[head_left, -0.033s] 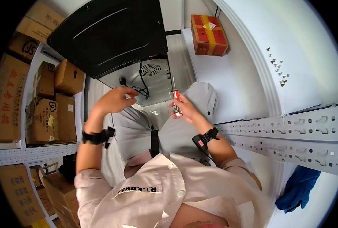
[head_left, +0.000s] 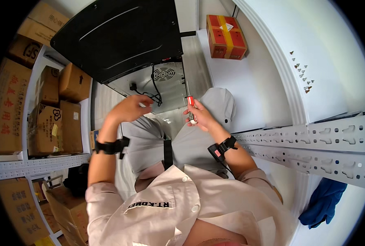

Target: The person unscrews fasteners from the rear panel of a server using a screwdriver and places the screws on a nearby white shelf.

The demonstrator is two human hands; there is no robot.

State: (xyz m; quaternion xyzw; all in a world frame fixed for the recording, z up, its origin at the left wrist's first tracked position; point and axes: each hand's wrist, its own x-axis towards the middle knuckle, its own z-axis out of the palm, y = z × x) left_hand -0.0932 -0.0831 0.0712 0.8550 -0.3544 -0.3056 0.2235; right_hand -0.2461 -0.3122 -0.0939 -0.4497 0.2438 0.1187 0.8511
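Observation:
My right hand [head_left: 201, 117] grips a screwdriver [head_left: 191, 110] with a red, white and dark handle, its thin shaft pointing away from me. My left hand [head_left: 131, 107] hangs with loosely bent, parted fingers near a black power cable [head_left: 157, 98] with a plug [head_left: 133, 87]. The cable lies against the bare metal panel [head_left: 170, 94] of an appliance, which has a round vent [head_left: 164, 74]. A large black panel [head_left: 112, 33] is at the top of the appliance. My grey-clad knees [head_left: 219, 102] are bent in front of it.
Cardboard boxes [head_left: 74, 84] fill shelves on the left. On the right are a white shelf [head_left: 231, 90] with a red taped box [head_left: 225, 39], small screws [head_left: 303, 74] on a white surface, perforated metal rails [head_left: 322, 131] and blue cloth [head_left: 322, 201].
My left hand and forearm have shifted a little to the right, toward the cable. My right hand and the screwdriver are almost where they were.

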